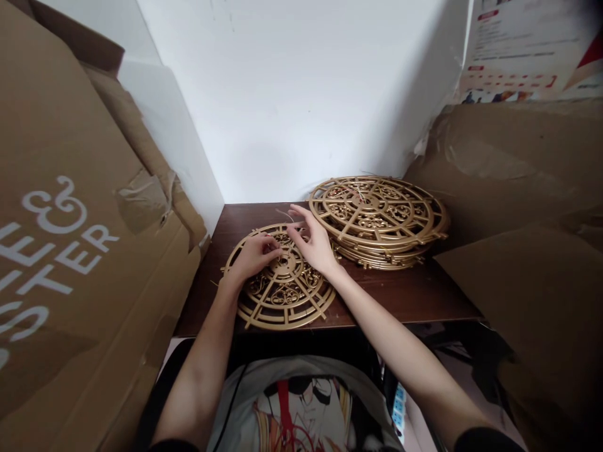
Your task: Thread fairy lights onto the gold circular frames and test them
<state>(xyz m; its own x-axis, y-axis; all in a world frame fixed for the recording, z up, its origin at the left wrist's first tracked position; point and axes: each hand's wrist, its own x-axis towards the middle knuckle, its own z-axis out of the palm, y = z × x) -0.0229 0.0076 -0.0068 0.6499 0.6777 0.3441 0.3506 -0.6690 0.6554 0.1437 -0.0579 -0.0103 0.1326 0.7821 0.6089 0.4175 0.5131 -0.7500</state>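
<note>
A round gold openwork disc [284, 295], with scrollwork between its spokes and rings, lies flat on the dark brown table [377, 298]. Over its upper left part, my left hand [254, 256] is closed in a pinch close to the hub. What its fingertips hold is too small to make out. My right hand [315, 243] hovers at the disc's upper right, fingers stretched forward and thumb apart. A thin wire [285, 215] sticks up by the right fingertips; whether they touch it I cannot tell. More pieces may lie beneath the disc.
A stack of similar gold discs [377, 220] stands at the table's back right, with thin wires on top. Large cardboard boxes flank the table at left [94, 251] and right [522, 163]. A white wall [301, 113] rises behind. A power strip [399, 411] shows below.
</note>
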